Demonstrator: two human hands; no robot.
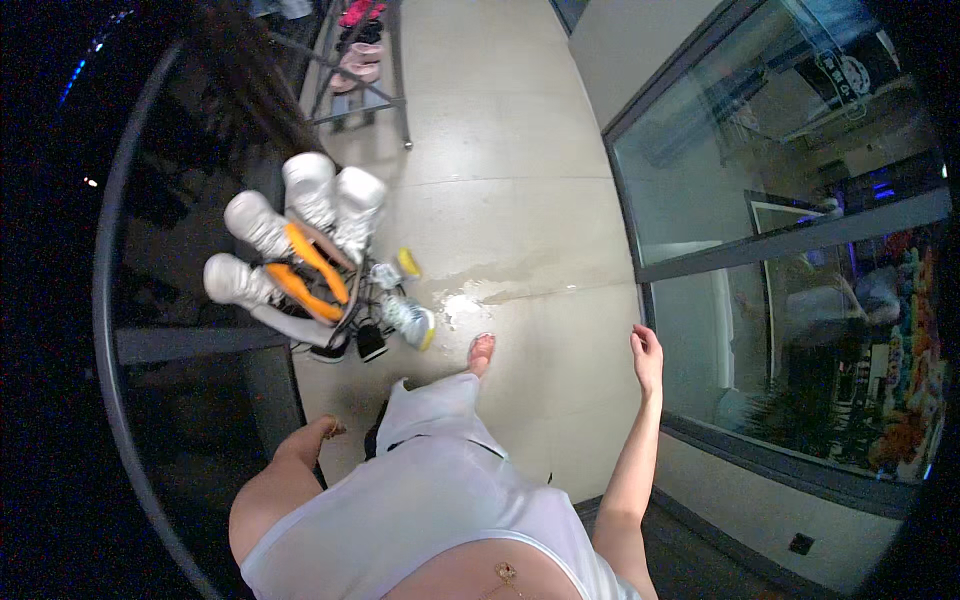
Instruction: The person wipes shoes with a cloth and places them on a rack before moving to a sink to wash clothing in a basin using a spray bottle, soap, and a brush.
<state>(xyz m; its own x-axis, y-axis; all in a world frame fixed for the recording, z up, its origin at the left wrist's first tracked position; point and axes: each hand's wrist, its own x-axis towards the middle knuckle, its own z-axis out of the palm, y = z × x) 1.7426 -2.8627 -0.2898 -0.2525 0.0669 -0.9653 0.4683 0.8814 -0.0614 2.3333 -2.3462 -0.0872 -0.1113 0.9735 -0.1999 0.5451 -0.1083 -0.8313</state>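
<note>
My right hand [646, 358] hangs with nothing in it, its fingers loosely bent, beside the window frame at the right. Low at the left, my left hand [334, 427] shows only in part, foreshortened, with a thin bracelet at the wrist; what its fingers do cannot be made out. Ahead of it stands a cluster of shoes on a holder, partly blurred. White sneakers [259, 219] point outward around it, and two orange strips [319, 262] lie among them. Below are a pale sneaker with a yellow sole [411, 321] and a black shoe [370, 343].
A wet patch [465, 306] shines on the tiled floor [517, 217] before my sandalled foot [481, 349]. Pink slippers [358, 66] sit on a metal rack [401, 112] farther ahead. Glass panels with a curved rail [109, 300] run along the left; windows [750, 330] line the right.
</note>
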